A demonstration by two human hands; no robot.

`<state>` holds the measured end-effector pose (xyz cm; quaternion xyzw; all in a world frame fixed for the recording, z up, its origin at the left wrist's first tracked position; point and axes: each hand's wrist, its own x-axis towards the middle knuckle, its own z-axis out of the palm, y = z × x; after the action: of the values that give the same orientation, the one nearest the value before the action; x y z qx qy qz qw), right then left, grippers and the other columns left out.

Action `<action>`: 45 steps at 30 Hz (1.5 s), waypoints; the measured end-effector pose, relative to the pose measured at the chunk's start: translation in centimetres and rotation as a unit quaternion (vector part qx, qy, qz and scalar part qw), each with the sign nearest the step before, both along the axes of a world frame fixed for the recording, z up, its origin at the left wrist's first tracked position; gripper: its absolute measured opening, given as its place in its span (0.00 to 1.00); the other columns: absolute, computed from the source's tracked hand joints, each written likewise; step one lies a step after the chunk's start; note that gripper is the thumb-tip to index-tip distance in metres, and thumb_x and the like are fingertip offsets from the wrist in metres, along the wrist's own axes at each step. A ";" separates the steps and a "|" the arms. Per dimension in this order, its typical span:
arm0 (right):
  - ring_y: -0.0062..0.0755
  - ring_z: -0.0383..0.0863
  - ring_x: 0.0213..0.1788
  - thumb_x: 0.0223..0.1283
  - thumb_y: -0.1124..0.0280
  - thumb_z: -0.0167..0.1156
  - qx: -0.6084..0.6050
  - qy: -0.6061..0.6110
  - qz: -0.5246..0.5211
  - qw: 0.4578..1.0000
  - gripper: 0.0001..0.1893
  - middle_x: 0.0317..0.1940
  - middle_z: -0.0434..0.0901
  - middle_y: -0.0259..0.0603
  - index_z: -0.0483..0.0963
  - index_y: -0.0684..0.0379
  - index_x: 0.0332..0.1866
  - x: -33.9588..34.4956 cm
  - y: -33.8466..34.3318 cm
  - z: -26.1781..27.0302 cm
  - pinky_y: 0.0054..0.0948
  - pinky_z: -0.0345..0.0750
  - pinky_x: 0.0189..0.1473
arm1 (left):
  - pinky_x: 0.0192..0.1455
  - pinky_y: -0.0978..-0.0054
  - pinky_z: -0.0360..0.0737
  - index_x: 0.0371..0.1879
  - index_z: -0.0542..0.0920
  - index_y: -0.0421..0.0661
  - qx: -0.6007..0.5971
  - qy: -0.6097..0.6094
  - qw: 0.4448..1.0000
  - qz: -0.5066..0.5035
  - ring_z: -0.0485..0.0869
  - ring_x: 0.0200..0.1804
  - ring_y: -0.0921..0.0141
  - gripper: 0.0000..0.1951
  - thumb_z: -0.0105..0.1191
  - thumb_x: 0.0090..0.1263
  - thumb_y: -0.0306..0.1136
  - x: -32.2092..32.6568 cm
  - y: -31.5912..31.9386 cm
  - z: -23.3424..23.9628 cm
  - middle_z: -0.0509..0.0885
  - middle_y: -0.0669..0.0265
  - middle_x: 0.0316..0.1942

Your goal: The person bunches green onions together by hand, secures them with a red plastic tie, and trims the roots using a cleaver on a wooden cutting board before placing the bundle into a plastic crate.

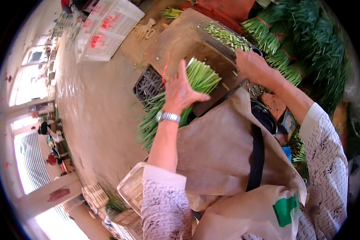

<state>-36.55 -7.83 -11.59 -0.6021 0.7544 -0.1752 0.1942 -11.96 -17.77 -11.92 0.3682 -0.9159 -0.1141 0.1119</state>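
My left hand [181, 90], with a metal wristwatch [169, 117] at the wrist, is spread over a bunch of green leafy stalks [202, 75], possibly garlic chives. Thumb and fingers are apart; whether the palm touches the bunch is unclear. The pale cut ends lie on a brown board [180, 39], and the leaves hang over its near left side. At the board's right edge my right hand [253, 66] is curled closed around what seems to be a knife; its handle is hidden. A dark blade [220, 45] runs from the fist alongside chopped stalk pieces [228, 36].
Tied green bunches [291, 45] are heaped at the right. A black plastic crate [150, 82] stands beside the board, with a red tie [166, 69] above it. Gloves [144, 28] lie beyond. White crates [108, 30] stand far left. A brown apron [216, 150] covers my lap.
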 end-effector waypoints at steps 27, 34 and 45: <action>0.55 0.86 0.38 0.57 0.76 0.52 -0.102 0.029 0.158 0.982 0.07 0.31 0.83 0.59 0.77 0.67 0.32 2.9 -5.2 -1.4 0.46 0.82 0.39 | 0.48 0.56 0.78 0.48 0.73 0.38 0.176 -0.096 0.978 0.061 0.83 0.46 0.48 0.38 0.73 0.38 0.45 1.7 -1.3 3.0 0.84 0.46 0.41; 0.55 0.82 0.29 0.55 0.78 0.55 -0.155 0.081 0.099 0.980 0.12 0.26 0.80 0.52 0.69 0.66 0.44 1.7 -2.4 -4.2 0.49 0.76 0.30 | 0.59 0.56 0.73 0.60 0.67 0.37 -0.088 -0.018 0.987 0.130 0.76 0.55 0.50 0.47 0.77 0.40 0.43 4.2 1.9 5.9 0.78 0.48 0.51; 0.52 0.80 0.40 0.52 0.78 0.58 -0.315 -0.013 0.091 0.945 0.08 0.36 0.77 0.51 0.76 0.62 0.39 3.7 -0.7 -0.2 0.43 0.76 0.38 | 0.61 0.67 0.79 0.58 0.74 0.39 0.035 0.508 0.843 0.174 0.81 0.54 0.67 0.32 0.72 0.52 0.27 7.9 2.7 15.2 0.80 0.59 0.55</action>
<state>-32.87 -8.52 -11.75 -0.6961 0.6004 -0.3932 0.0192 -4.11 -15.06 3.28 0.4158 -0.6469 -0.2957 0.5668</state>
